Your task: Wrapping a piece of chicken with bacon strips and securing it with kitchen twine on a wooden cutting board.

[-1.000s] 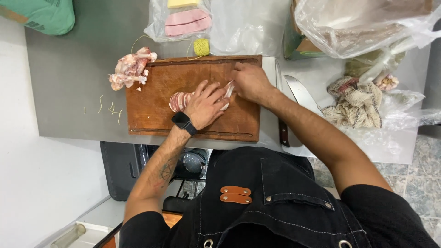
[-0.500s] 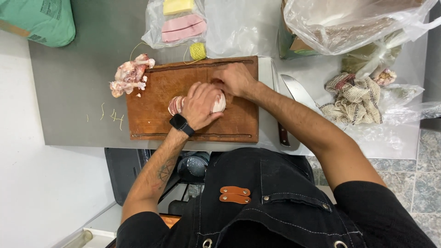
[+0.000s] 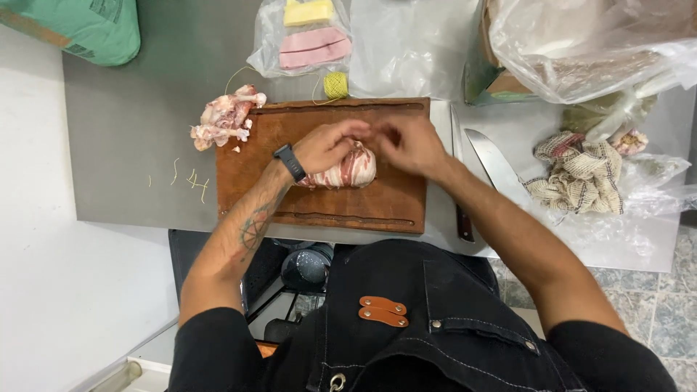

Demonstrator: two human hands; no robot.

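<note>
**Both hands now above the meat roll**

The bacon-wrapped meat roll (image 3: 345,170) lies at the board's (image 3: 396,199) centre. The left hand (image 3: 330,145) curls closed over its top; before, it lay flat. The right hand (image 3: 406,144) has moved to 2 o'clock of the roll, fingers pinched together; I cannot tell on what.

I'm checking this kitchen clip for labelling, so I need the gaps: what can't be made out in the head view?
- Top of the bacon-wrapped roll: covered by the left hand and the right hand.
- Fingertips of both hands: motion-blurred; any string between them is not visible.
- Knife handle: hidden under the right forearm.
- Green bag: cut off by the top edge.
- Contents of the clear plastic bag: blurred by the film.
</note>
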